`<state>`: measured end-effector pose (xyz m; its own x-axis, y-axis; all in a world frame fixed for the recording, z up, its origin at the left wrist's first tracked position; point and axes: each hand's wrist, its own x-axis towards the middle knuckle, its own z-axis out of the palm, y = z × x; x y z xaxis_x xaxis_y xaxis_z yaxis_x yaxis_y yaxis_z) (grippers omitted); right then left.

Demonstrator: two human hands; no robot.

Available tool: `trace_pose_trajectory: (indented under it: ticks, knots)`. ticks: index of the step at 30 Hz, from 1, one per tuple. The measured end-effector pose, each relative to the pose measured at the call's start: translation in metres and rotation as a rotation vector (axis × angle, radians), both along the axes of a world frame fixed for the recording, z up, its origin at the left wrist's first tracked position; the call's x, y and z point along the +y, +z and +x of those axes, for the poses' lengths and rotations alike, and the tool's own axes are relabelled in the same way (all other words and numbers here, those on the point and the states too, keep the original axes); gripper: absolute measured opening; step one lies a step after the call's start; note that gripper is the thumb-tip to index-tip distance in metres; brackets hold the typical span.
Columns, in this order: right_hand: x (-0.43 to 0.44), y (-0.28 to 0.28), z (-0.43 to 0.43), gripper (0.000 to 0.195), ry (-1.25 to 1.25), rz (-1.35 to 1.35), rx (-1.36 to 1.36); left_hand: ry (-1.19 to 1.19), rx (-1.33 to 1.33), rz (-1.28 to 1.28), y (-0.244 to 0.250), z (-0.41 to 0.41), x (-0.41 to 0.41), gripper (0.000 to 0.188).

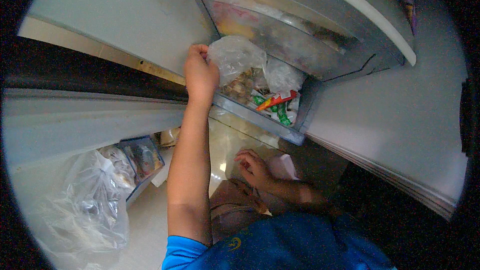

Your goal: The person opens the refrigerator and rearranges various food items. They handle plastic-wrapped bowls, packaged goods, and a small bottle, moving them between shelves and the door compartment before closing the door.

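Observation:
My left hand [201, 73] reaches into an open freezer compartment, its curled fingers pinching the left edge of a clear plastic bag [238, 54]. This bag stands up at the back left of a pulled-out clear drawer [258, 118]. In the drawer lie brownish bagged contents [240, 85], a second clear bag [283, 75], an orange-red packet [276, 100] and green-and-white packaging [282, 114]. My right hand [252, 165] hangs below the drawer front with loosely bent fingers, holding nothing visible.
Above the drawer is another frosted compartment with a curved front [277, 37]. White walls or panels [375, 97] flank the drawer. At lower left, a knotted plastic bag [99, 202] lies beside a clear blue-edged container [142, 157]. A pale pink object [283, 167] is near my right hand.

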<state>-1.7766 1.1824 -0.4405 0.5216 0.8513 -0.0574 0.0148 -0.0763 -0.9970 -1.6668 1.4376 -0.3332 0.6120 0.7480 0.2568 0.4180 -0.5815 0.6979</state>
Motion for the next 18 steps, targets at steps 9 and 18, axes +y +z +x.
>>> trace_pose_trajectory:
  ticks: [9, 18]
  knots:
    - [0.006, -0.005, 0.0, 0.027, -0.074, -0.031, 0.042, -0.189, 0.191, 0.567, 0.016, -0.015, -0.013, 0.019]
    - [0.011, -0.011, -0.003, 0.028, -0.038, -0.086, 0.096, -0.789, 0.975, 0.145, 0.004, 0.01, -0.058, 0.019]
